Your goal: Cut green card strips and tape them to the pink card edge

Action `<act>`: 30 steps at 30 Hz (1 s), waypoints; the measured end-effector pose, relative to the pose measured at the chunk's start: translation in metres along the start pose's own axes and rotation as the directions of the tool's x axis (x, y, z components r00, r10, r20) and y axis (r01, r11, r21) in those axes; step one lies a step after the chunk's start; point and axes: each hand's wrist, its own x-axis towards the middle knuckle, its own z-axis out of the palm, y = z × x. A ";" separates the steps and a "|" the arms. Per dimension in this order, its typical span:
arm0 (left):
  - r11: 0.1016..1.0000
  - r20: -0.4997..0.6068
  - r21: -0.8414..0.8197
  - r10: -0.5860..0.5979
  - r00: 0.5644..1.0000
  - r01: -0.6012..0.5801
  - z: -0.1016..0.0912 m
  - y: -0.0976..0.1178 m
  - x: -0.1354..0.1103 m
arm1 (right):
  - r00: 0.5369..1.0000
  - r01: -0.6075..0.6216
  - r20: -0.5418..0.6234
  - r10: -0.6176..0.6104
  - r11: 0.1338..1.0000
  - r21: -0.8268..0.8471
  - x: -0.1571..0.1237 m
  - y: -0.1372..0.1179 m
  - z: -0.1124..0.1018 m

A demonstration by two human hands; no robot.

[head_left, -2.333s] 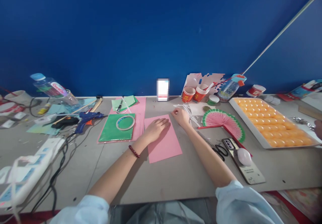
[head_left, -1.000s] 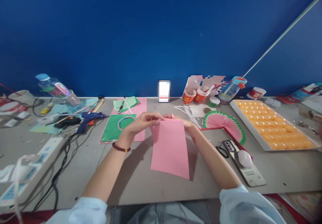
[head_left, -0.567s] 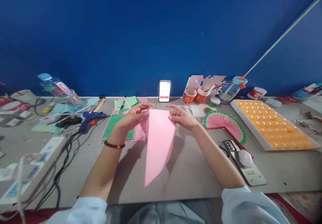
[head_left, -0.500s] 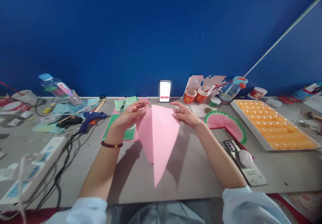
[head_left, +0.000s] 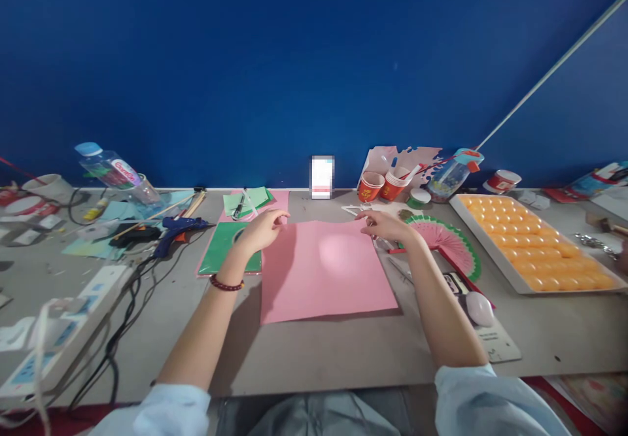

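A sheet of pink paper (head_left: 326,272) is spread nearly flat just over the grey table, its near edge toward me. My left hand (head_left: 265,229) pinches its far left corner between thumb and fingers. At the far right corner, my right hand (head_left: 385,225) grips the paper the same way. A green pack of paper (head_left: 223,250) lies left of the sheet, partly behind my left wrist. To the right of my right hand rests a pink and green folded paper fan (head_left: 449,243), partly covered by my forearm.
A lit phone (head_left: 322,178) leans on the blue wall. Red paper cups (head_left: 371,186) stand at the back right, near a tray of orange balls (head_left: 530,243). On the left lie a blue glue gun (head_left: 179,230), a power strip (head_left: 63,331) and black cables. A white mouse (head_left: 479,308) sits at right.
The pink paper was raised and folded to a hanging point; now it is opened out and lowered toward the table. My hands have moved apart to its far corners.
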 end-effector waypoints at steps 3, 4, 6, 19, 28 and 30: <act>0.977 -0.082 0.165 0.147 0.986 -0.133 0.026 0.013 0.001 | 0.995 -0.032 -0.098 0.006 0.966 -0.258 0.004 -0.001 0.009; 0.970 -0.061 0.181 0.175 0.983 -0.161 0.035 0.018 0.001 | 0.991 -0.019 -0.134 -0.023 0.953 -0.302 0.006 -0.002 0.013; 0.957 0.010 0.187 0.222 0.975 -0.220 0.056 0.025 -0.001 | 0.978 0.054 -0.169 -0.118 0.938 -0.343 0.008 -0.005 0.023; 0.909 -0.039 0.414 0.068 0.997 -0.046 0.127 0.025 -0.008 | 0.933 0.322 -0.051 -0.356 0.890 -0.322 0.031 -0.009 0.110; 0.900 -0.059 0.429 0.109 0.992 -0.073 0.127 0.022 -0.003 | 0.897 0.382 -0.044 -0.441 0.820 -0.427 0.034 -0.003 0.114; 0.897 -0.061 0.439 0.098 0.993 -0.061 0.129 0.022 -0.003 | 0.897 0.367 -0.059 -0.438 0.812 -0.453 0.033 -0.002 0.117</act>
